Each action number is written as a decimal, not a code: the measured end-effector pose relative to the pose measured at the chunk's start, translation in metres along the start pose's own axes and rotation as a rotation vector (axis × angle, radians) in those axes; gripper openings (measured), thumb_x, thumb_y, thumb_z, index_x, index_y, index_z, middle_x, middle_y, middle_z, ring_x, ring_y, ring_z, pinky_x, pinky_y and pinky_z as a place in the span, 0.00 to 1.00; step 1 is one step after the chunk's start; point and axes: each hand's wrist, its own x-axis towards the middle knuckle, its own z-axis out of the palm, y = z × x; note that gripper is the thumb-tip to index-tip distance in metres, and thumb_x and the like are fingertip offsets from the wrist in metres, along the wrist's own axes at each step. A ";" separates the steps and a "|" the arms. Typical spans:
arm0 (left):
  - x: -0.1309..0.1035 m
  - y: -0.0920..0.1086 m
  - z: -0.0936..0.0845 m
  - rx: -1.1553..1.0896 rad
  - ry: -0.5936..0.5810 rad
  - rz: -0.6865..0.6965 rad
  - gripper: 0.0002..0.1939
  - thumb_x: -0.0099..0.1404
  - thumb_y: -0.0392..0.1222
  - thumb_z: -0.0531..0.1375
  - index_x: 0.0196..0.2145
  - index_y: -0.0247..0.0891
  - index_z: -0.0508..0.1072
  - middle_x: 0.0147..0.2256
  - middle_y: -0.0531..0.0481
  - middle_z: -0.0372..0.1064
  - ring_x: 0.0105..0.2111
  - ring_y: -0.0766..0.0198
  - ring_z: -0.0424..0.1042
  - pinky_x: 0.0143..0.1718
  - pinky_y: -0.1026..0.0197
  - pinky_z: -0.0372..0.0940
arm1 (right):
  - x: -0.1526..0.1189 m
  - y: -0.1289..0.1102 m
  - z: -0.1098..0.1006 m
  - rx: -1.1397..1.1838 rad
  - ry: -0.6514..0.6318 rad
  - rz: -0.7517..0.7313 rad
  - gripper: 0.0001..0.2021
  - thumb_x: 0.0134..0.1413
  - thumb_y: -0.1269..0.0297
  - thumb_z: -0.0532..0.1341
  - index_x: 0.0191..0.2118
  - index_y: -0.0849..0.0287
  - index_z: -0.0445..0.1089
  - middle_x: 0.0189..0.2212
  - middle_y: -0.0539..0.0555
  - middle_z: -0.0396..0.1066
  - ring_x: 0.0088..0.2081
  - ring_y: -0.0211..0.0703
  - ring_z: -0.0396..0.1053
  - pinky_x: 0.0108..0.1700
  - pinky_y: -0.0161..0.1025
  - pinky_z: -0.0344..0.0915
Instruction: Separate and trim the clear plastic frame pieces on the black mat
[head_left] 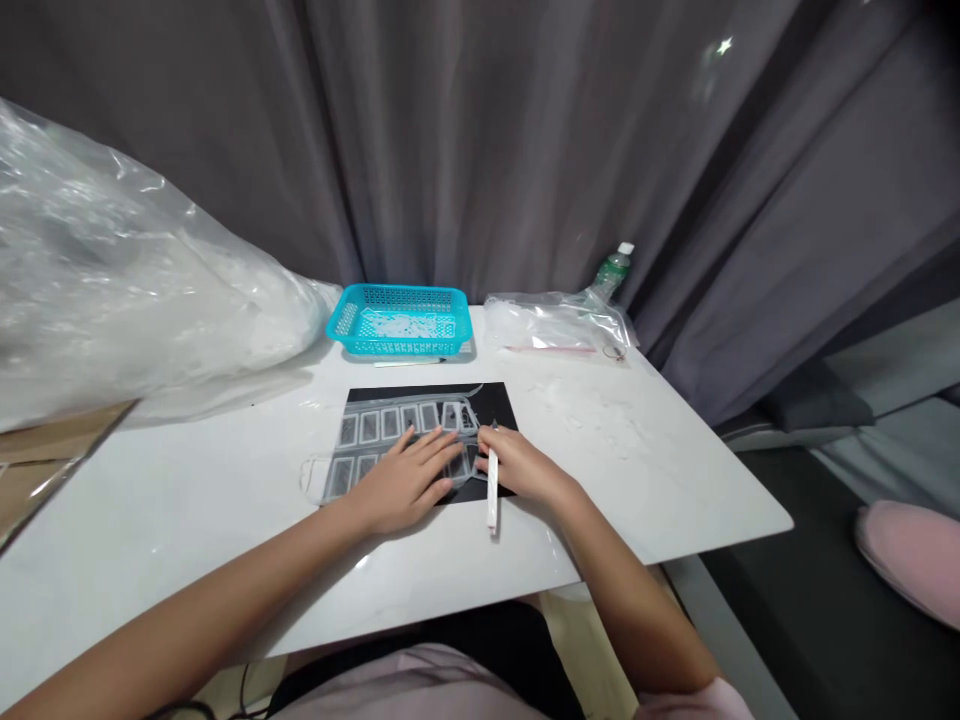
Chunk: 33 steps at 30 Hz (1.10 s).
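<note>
A black mat (491, 402) lies on the white table, with a clear plastic piece (370, 427) of rectangular compartments on top of it. My left hand (405, 483) rests flat on the clear piece, fingers spread, holding nothing. Beside it, at the piece's right end, my right hand (517, 462) is closed round a white pen-like tool (493, 490). The tool's dark tip points away from me, near the edge of the clear piece. My right fingertips partly cover that edge.
A blue basket (401, 349) stands behind the mat. Clear plastic bags (555, 322) and a green-labelled bottle (615, 267) are at the back right. A large plastic bag (150, 290) and cardboard (56, 455) fill the left. Small clear scraps lie on the table (660, 500) at right.
</note>
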 end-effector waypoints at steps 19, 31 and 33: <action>0.016 0.000 0.022 0.026 0.019 -0.012 0.27 0.72 0.54 0.40 0.65 0.47 0.48 0.65 0.50 0.44 0.64 0.54 0.46 0.62 0.45 0.37 | -0.050 0.022 -0.041 0.533 -0.372 0.283 0.17 0.46 0.62 0.64 0.26 0.57 0.51 0.24 0.45 0.62 0.24 0.32 0.57 0.25 0.30 0.54; 0.015 -0.002 0.024 0.023 0.035 -0.010 0.27 0.71 0.54 0.40 0.65 0.48 0.49 0.65 0.50 0.44 0.64 0.54 0.46 0.63 0.45 0.36 | -0.062 0.043 -0.042 0.776 0.375 0.244 0.14 0.41 0.70 0.58 0.27 0.54 0.47 0.23 0.43 0.53 0.21 0.33 0.61 0.21 0.31 0.54; 0.016 -0.002 0.025 0.021 0.035 -0.011 0.27 0.71 0.54 0.41 0.65 0.47 0.49 0.65 0.50 0.44 0.65 0.54 0.45 0.63 0.44 0.36 | -0.064 0.047 -0.046 0.800 0.465 0.281 0.14 0.40 0.70 0.57 0.27 0.54 0.47 0.23 0.42 0.52 0.18 0.31 0.55 0.17 0.30 0.48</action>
